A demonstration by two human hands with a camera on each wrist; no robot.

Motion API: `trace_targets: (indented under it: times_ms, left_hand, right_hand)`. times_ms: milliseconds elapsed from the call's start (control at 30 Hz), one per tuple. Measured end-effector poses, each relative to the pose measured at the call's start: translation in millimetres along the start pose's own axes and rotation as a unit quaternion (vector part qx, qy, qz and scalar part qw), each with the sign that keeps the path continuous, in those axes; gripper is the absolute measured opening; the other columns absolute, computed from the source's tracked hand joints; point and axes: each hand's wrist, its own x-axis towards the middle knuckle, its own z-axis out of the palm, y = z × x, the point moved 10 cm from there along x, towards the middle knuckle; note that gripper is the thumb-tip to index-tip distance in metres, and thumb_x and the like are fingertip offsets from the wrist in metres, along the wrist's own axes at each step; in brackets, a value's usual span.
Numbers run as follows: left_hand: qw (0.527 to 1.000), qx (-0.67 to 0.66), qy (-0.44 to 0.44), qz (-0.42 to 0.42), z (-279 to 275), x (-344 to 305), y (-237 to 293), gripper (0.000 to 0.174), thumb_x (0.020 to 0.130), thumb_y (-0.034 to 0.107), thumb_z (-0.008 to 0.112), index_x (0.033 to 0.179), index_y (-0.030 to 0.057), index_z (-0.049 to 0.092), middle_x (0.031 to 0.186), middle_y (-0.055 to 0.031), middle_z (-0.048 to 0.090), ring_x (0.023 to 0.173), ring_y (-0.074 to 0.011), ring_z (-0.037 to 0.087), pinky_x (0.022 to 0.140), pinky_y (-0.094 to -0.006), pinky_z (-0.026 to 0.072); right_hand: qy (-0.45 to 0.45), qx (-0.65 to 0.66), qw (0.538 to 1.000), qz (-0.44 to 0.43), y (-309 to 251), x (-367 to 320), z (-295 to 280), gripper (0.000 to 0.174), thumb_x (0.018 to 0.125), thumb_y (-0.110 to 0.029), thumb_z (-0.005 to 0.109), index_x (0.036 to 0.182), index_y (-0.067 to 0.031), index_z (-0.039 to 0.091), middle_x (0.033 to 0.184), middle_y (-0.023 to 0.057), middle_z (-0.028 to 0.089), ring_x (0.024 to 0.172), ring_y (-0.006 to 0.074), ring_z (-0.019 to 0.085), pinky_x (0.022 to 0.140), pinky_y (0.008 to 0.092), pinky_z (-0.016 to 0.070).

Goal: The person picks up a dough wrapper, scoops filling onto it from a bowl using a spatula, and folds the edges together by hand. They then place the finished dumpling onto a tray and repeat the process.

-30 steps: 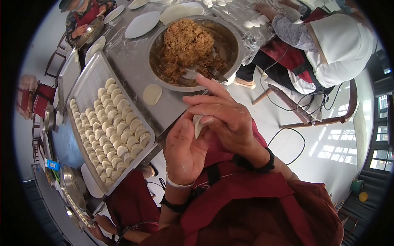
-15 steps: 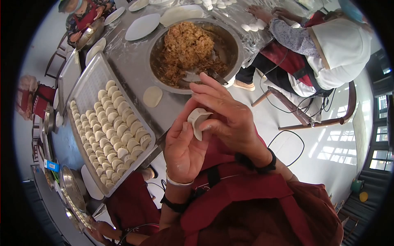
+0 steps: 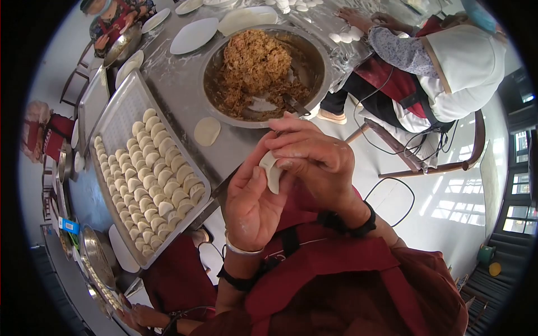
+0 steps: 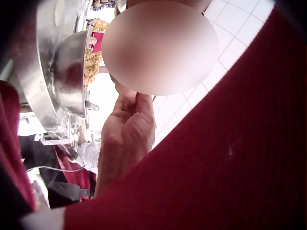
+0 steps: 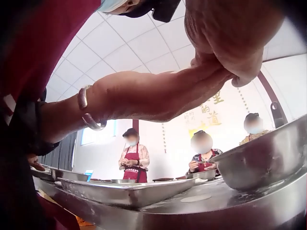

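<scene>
A folded white dumpling (image 3: 271, 171) is held between both hands in front of the red apron, its edge upright between the fingertips. The left hand (image 3: 249, 204) pinches it from the left with thumb and fingers, palm up. From the right, the right hand (image 3: 319, 168) pinches the dumpling's edge, its fingers bent across the left fingertips. In the right wrist view the left hand (image 5: 158, 93) reaches across to the right hand (image 5: 230, 33); the dumpling cannot be seen there.
A metal tray (image 3: 131, 92) with rows of dumplings stands on the left. Behind the hands is a steel bowl (image 3: 322, 73) of brown filling. One round wrapper (image 3: 207, 131) lies between them. White plates (image 3: 194, 36) are further back; a seated person (image 3: 448, 61) is at the right.
The dumpling has turned from its open, cupped side to a narrower folded edge. My right fingers have bent and closed in over it; the left hand has hardly moved.
</scene>
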Motion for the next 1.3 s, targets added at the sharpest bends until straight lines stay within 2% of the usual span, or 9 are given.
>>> trace_targets:
  times_ms: [167, 367, 467, 567, 700, 767, 867, 967, 1300]
  left_hand:
    - [0.999, -0.021, -0.033, -0.013, 0, -2, 3, 0.053, 0.104, 0.022, 0.043, 0.145, -0.0081, 0.03, 0.145, -0.0178, 0.043, 0.135, -0.0249, 0.043, 0.114, -0.04, 0.0357]
    - [0.998, -0.011, -0.038, -0.048, 2, -4, -5, 0.058, 0.104, 0.033, 0.042, 0.142, -0.0101, 0.032, 0.139, -0.0173, 0.047, 0.129, -0.0232, 0.047, 0.11, -0.0388, 0.0381]
    - [0.998, 0.005, -0.025, -0.055, 4, -3, -6, 0.058, 0.104, 0.034, 0.042, 0.14, -0.0102, 0.034, 0.137, -0.0175, 0.047, 0.128, -0.0228, 0.048, 0.108, -0.0382, 0.0395]
    - [0.997, 0.015, -0.026, -0.065, -2, -4, -6, 0.058, 0.104, 0.036, 0.042, 0.14, -0.0093, 0.035, 0.137, -0.0173, 0.047, 0.127, -0.0226, 0.048, 0.107, -0.0381, 0.0406]
    - [0.997, 0.045, -0.005, -0.063, -6, -4, -6, 0.058, 0.104, 0.039, 0.041, 0.139, -0.0072, 0.037, 0.137, -0.0171, 0.047, 0.126, -0.0229, 0.05, 0.105, -0.0403, 0.0424]
    - [0.998, 0.035, -0.006, -0.057, -4, -4, -7, 0.059, 0.104, 0.04, 0.04, 0.14, -0.0066, 0.036, 0.138, -0.0173, 0.047, 0.125, -0.0234, 0.051, 0.105, -0.0417, 0.0427]
    - [0.999, 0.041, -0.002, -0.027, -2, -3, -4, 0.062, 0.104, 0.041, 0.041, 0.143, -0.0065, 0.033, 0.14, -0.0176, 0.045, 0.125, -0.0242, 0.051, 0.106, -0.0433, 0.0422]
    - [0.998, 0.054, -0.019, -0.018, -12, -4, -6, 0.067, 0.103, 0.043, 0.042, 0.145, -0.0073, 0.029, 0.142, -0.0187, 0.044, 0.127, -0.0259, 0.05, 0.108, -0.0439, 0.0401]
    - [0.993, 0.118, 0.018, 0.022, -4, -2, -2, 0.077, 0.101, 0.047, 0.044, 0.146, -0.0109, 0.023, 0.139, -0.0199, 0.046, 0.129, -0.0267, 0.048, 0.109, -0.0415, 0.0391]
  right_hand:
    - [-0.022, 0.049, 0.996, 0.077, 7, 2, 4, 0.02, 0.076, -0.004, 0.074, 0.096, 0.0007, 0.071, 0.109, 0.011, 0.071, 0.121, 0.0344, 0.058, 0.101, 0.0404, 0.0469]
    - [-0.117, 0.0, 0.993, -0.019, -4, 5, 11, 0.017, 0.076, -0.003, 0.074, 0.093, -0.0023, 0.072, 0.1, 0.0086, 0.073, 0.125, 0.0333, 0.055, 0.104, 0.0446, 0.0433]
    - [-0.104, -0.028, 0.994, -0.023, -6, 6, 8, 0.017, 0.07, -0.012, 0.077, 0.085, -0.0037, 0.074, 0.093, 0.0063, 0.075, 0.12, 0.0357, 0.059, 0.102, 0.0484, 0.044]
    - [-0.132, -0.038, 0.99, -0.035, -7, 8, 10, 0.015, 0.072, -0.013, 0.077, 0.082, -0.0033, 0.074, 0.097, 0.0068, 0.074, 0.121, 0.0355, 0.059, 0.101, 0.0484, 0.0445]
    - [-0.134, 0.03, 0.99, 0.01, -7, 8, 12, 0.014, 0.074, -0.008, 0.076, 0.086, -0.0019, 0.073, 0.103, 0.0093, 0.073, 0.123, 0.0354, 0.057, 0.1, 0.0449, 0.0455]
    - [-0.175, 0.016, 0.983, -0.044, -13, 6, 16, 0.017, 0.077, -0.002, 0.074, 0.094, -0.0008, 0.071, 0.106, 0.0112, 0.072, 0.123, 0.0341, 0.056, 0.1, 0.0406, 0.0457]
    - [-0.072, 0.062, 0.995, 0.035, 10, 1, 4, 0.016, 0.078, -0.001, 0.073, 0.094, -0.0012, 0.071, 0.106, 0.0122, 0.072, 0.122, 0.0334, 0.057, 0.097, 0.0396, 0.048]
    - [0.01, 0.067, 0.997, 0.045, 14, -2, 0, 0.015, 0.078, -0.002, 0.074, 0.092, -0.0014, 0.071, 0.105, 0.0131, 0.072, 0.12, 0.0325, 0.058, 0.095, 0.0401, 0.0498]
    - [-0.002, -0.005, 1.0, -0.007, 9, -4, 5, 0.014, 0.079, -0.005, 0.074, 0.091, 0.0, 0.07, 0.1, 0.0123, 0.073, 0.114, 0.0339, 0.062, 0.095, 0.0412, 0.0502]
